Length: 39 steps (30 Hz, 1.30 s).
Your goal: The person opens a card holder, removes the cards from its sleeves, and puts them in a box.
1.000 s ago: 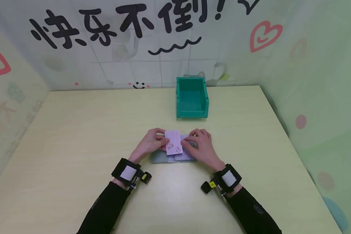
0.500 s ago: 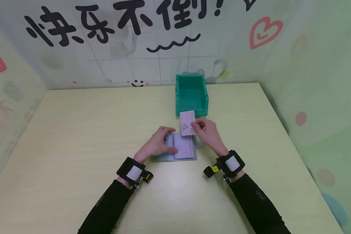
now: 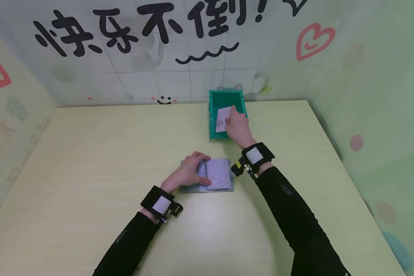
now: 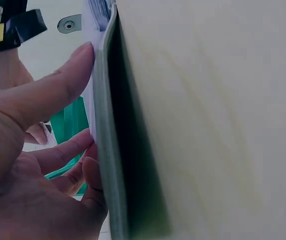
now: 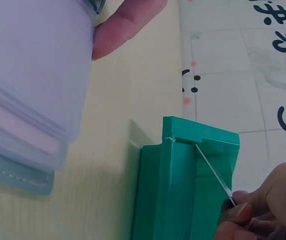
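An open card holder [image 3: 219, 174] with a grey-blue cover and clear sleeve pages lies on the table. My left hand [image 3: 188, 173] rests on its pages, thumb and fingers spread and pressing; the left wrist view shows the thumb [image 4: 67, 80] against the page. Farther forward, my right hand [image 3: 239, 128] pinches a pink printed card [image 3: 222, 119] by its right side, over the green bin [image 3: 211, 122]. The right wrist view shows this card [image 5: 215, 175] nearly edge-on, tilted within the bin's opening. Whether the card touches the bin's floor I cannot tell.
The bin stands near the table's back edge, its lower front facing me. A printed back wall [image 3: 151, 80] rises right behind it, and side walls [image 3: 376, 126] flank the table [image 3: 107, 153].
The right hand took the pink card from above the card holder and carried it forward into the bin's opening. The left hand let go of the card and settled on the pages.
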Each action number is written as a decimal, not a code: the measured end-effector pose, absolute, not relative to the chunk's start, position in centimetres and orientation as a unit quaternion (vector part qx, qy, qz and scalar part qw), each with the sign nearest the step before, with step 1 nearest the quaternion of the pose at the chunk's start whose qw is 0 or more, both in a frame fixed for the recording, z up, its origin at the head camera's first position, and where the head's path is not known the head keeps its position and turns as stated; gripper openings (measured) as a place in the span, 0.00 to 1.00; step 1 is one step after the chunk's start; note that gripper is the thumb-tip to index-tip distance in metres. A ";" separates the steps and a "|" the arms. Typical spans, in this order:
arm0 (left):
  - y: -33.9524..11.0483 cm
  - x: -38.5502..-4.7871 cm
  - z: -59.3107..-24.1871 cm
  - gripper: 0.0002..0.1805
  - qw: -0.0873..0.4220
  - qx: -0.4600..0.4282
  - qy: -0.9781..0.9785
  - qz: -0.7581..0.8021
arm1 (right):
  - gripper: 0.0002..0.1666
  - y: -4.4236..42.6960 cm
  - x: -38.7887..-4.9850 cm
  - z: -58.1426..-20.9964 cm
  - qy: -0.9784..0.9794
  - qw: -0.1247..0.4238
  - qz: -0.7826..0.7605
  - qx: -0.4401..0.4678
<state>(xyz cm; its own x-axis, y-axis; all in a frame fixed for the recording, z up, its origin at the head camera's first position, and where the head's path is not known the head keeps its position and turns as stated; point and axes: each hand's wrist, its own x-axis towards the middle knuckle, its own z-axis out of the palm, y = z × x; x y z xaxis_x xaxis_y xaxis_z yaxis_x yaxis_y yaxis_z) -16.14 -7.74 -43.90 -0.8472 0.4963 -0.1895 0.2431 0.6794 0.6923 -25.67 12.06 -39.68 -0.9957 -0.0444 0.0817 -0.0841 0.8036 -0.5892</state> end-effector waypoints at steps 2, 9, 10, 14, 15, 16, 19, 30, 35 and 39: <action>-7.7 -16.1 -43.9 0.41 0.183 0.210 0.897 0.342 | 0.27 11.5 -26.4 -39.7 -0.958 0.005 0.285 0.036; -7.8 -16.2 -44.2 0.40 0.179 0.217 0.897 0.341 | 0.12 10.3 -27.9 -39.8 -0.957 -0.028 0.289 0.008; -7.7 -16.3 -44.2 0.40 0.179 0.219 0.896 0.342 | 0.12 10.2 -28.1 -39.8 -0.957 -0.027 0.290 0.001; -7.7 -16.3 -44.4 0.41 0.177 0.223 0.896 0.341 | 0.11 9.9 -28.5 -40.4 -0.957 -0.030 0.287 -0.007; -7.7 -16.3 -44.4 0.41 0.176 0.224 0.896 0.342 | 0.11 9.8 -28.5 -40.6 -0.959 -0.032 0.281 -0.005; -7.7 -16.3 -44.5 0.41 0.175 0.223 0.896 0.342 | 0.12 9.7 -28.6 -40.9 -0.962 -0.036 0.271 -0.002; -7.8 -16.2 -44.3 0.41 0.176 0.222 0.896 0.342 | 0.12 9.7 -28.7 -41.6 -0.968 -0.051 0.245 0.001; -7.8 -16.1 -43.9 0.41 0.179 0.217 0.896 0.344 | 0.14 10.2 -29.1 -42.4 -0.973 -0.084 0.214 0.019; -8.5 -16.1 -43.8 0.41 0.176 0.212 0.898 0.343 | 0.16 9.7 -29.5 -42.7 -0.970 -0.097 0.220 0.036; -9.3 -16.1 -43.6 0.41 0.177 0.195 0.900 0.349 | 0.16 9.1 -29.8 -42.8 -0.968 -0.104 0.224 0.040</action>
<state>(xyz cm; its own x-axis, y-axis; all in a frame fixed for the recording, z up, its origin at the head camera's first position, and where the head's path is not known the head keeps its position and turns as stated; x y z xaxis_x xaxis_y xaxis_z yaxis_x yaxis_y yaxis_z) -16.08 -9.32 -43.60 -0.8616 0.4735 -0.1830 0.2265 0.6811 0.6962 -29.80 9.13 -42.77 -0.9752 -0.1242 -0.1832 -0.0313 0.8967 -0.4416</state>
